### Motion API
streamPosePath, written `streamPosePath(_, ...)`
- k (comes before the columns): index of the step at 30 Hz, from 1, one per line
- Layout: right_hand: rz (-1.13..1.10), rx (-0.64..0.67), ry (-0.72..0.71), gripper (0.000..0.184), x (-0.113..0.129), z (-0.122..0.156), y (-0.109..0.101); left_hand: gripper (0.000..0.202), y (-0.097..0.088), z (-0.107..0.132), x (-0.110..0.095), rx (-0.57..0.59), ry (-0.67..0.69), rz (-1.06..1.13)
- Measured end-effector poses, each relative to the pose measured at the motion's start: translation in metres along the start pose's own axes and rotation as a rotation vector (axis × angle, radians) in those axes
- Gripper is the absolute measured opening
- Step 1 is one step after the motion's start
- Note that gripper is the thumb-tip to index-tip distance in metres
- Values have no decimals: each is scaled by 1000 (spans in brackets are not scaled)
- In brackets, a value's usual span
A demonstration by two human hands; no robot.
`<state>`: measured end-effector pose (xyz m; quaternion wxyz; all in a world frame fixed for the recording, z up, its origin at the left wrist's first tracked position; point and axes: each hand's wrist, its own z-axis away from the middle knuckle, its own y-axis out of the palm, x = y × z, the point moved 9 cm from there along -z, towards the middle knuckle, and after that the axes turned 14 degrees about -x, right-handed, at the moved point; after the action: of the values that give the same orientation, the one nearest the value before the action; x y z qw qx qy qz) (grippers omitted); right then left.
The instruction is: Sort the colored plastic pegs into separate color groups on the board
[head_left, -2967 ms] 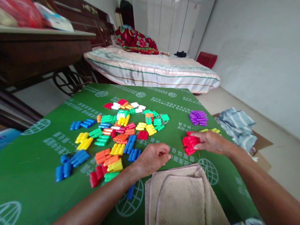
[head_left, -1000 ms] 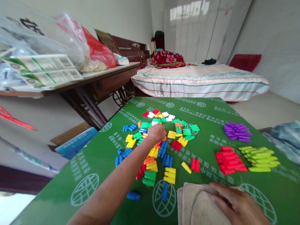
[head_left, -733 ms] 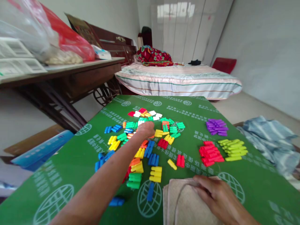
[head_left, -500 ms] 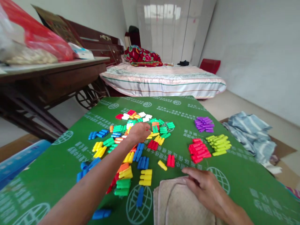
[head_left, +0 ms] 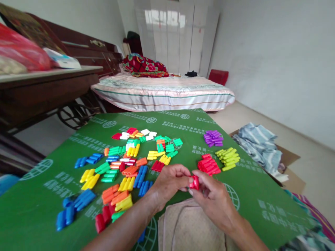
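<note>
Both my hands meet above the near edge of the green printed table [head_left: 248,181]. My left hand [head_left: 170,181] and my right hand [head_left: 213,198] pinch a small red plastic piece [head_left: 195,182] between their fingertips. A mixed heap of coloured plastic pieces [head_left: 128,164] lies spread to the left. Sorted groups lie to the right: red pieces [head_left: 208,165], yellow-green pieces [head_left: 227,158] and purple pieces [head_left: 213,138].
A folded beige towel [head_left: 188,228] lies under my wrists at the near edge. Beyond the table stand a bed [head_left: 162,90] with a red bundle, a dark wooden table [head_left: 44,87] at left, and blue striped cloth [head_left: 258,144] on cardboard at right.
My left hand drew back from the mixed heap to the near edge. My right hand lifted off the towel and joined it on a red piece. The view swung left to right.
</note>
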<state>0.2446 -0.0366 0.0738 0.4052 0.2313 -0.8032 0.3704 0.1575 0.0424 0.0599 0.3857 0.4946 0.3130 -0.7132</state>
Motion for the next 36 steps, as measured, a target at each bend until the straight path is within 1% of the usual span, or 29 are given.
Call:
streamPosePath(3,8,-5,38,38,-16,-8,-14,25,0,3,-1,-7,23,-39)
streamPosePath(6,89,28,47,37,-36,-28,-36,27,-8,7,-2,-21,60,-121)
streamPosePath(9,347,88,-18,30,-56,-55,-58,30,-23,13,3,-31,71,-232)
streamPosePath(11,525,181,-94,24,-65,-70,-63,31,-35,19,9,-39,69,-297)
streamPosePath(13,668,292,-169,17,-71,-80,-60,31,-47,27,14,-57,63,-355)
streamPosePath(15,766,382,-224,13,-72,-86,-55,31,-60,34,21,-78,50,-397)
streamPosePath(18,794,445,-284,13,-67,-89,-47,32,-78,45,32,-102,32,-415)
streamPosePath(22,681,432,-290,14,-67,-93,-43,33,-99,56,44,-148,19,-444)
streamPosePath(26,603,433,-263,17,-78,-97,-37,37,-111,65,52,-178,1,-432)
streamPosePath(31,524,347,-190,23,-88,-102,-31,40,-114,71,58,-187,-16,-406)
streamPosePath(36,494,356,-188,24,-94,-100,-26,41,-115,72,62,-185,-21,-419)
